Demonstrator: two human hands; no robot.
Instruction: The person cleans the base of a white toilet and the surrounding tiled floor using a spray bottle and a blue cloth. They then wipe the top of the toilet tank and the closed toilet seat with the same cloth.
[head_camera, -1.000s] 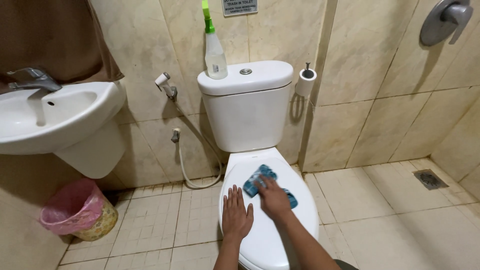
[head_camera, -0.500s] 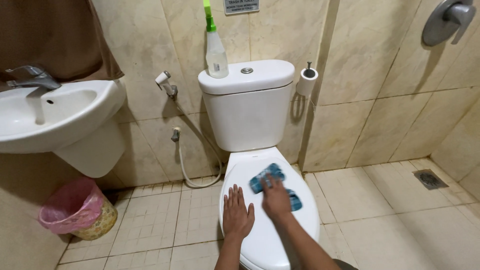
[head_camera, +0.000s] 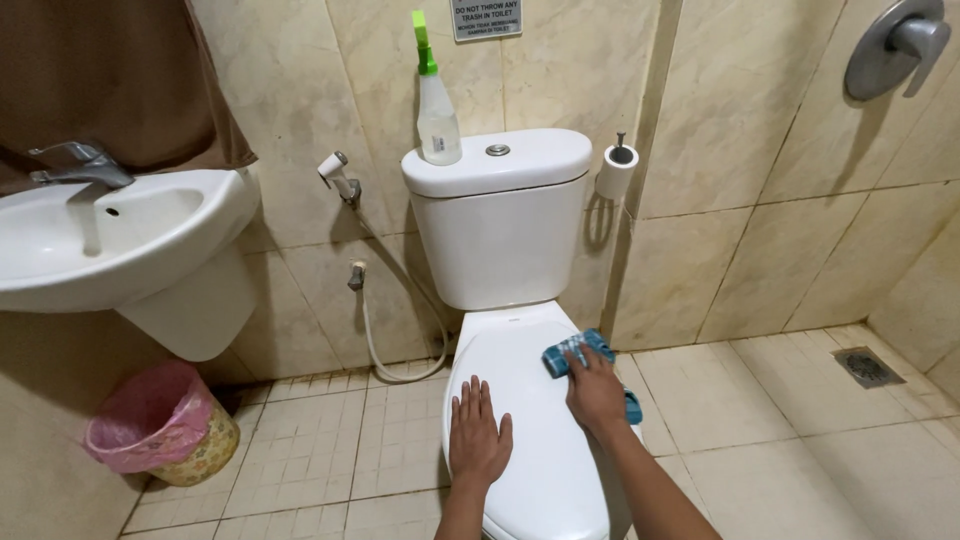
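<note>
Head camera looks down on two bare hands over one white toilet with its lid (head_camera: 530, 400) shut. One blue cloth (head_camera: 578, 350) lies on the lid's right edge, toward the tank end, and the right hand (head_camera: 597, 390) presses down on it with the fingers curled over the fabric, gripping it against the lid. This cloth is bright blue with a pale checked pattern, crumpled and folded rather than spread flat; one end sticks out beyond the fingertips toward the tank, and a small blue corner shows past the heel of the hand at the lid's edge. Beside it the left hand (head_camera: 478, 435) lies flat on the lid, palm down, fingers straight and together, holding nothing. One white tank (head_camera: 500, 225) stands behind the lid, carrying one clear spray bottle (head_camera: 436, 115) with a green nozzle on its left side and one round flush button near the middle. One toilet paper roll (head_camera: 615, 172) hangs just right of the tank. One bidet sprayer (head_camera: 338, 175) with its white hose hangs on the tiled wall to the left. One white sink (head_camera: 120, 235) with one metal tap (head_camera: 75, 162) sits further left, and one bin (head_camera: 160, 425) lined with a pink bag stands on the floor below it. One floor drain (head_camera: 866, 367) shows in the tiles at the right.
</note>
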